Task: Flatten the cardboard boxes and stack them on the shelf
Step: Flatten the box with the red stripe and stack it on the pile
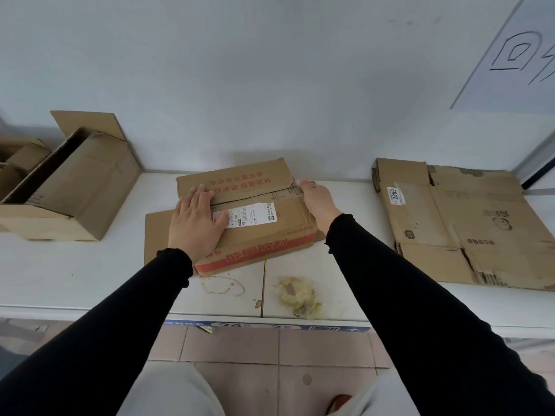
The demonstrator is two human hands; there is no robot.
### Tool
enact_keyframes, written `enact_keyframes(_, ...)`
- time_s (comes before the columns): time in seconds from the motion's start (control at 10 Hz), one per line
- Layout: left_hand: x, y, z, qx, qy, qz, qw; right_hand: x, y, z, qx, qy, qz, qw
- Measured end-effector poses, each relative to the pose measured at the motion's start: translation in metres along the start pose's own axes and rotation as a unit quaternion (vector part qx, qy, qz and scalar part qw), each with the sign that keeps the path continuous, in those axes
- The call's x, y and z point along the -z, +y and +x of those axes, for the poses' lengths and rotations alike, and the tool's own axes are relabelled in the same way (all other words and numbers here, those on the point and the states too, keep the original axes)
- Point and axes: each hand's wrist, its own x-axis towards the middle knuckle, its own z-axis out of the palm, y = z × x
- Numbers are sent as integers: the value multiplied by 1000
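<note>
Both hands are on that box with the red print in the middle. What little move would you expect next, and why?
Probably a firmer press down. The left hand lies flat on the red-printed box, and the right hand holds its right end, yet the box still looks slightly raised rather than fully flat. Once flat, it could likely join the flattened cardboard stack to the right on the white shelf.

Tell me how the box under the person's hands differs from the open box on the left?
The box with red print is pressed nearly flat under the left hand and right hand; the open box still stands hollow, untouched. The first carries red lettering and a white label; the open one looks plain. Both are brown cardboard on the white shelf.
</note>
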Motion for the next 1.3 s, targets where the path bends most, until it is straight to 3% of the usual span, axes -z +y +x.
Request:
enact_keyframes(0.2,-2,0,0,4,1,7,1000,2,6,2,4,15,94,995)
enact_keyframes(0.3,-3,0,1,5,4,5,1000,0,8,3,-14,54,179,982)
enact_keyframes(0.5,-3,1,3,8,5,4,1000,10,20,-7,-60,162,195,966)
enact_keyframes(0.6,-2,1,2,6,7,0,1000,14,25,-25,-4,229,275,934)
enact_keyframes(0.7,-2,0,3,3,3,-8,1000,22,26,-62,167,204,104,959)
enact_keyframes(0.8,-1,1,2,7,-2,-11,1000,31,38,-117,291,80,-42,952)
enact_keyframes(0.9,-1,2,1,8,-4,-8,1000,24,65,-144,384,11,-251,889)
enact_keyframes(1.0,0,2,0,6,-6,-11,1000,14,85,-148,411,-51,-379,828)
enact_keyframes(1.1,2,2,-1,2,-9,-13,1000,14,96,-156,406,-139,-427,796)
enact_keyframes(1.3,3,2,-1,1,-7,-18,1000,24,125,-174,446,-174,-606,635)
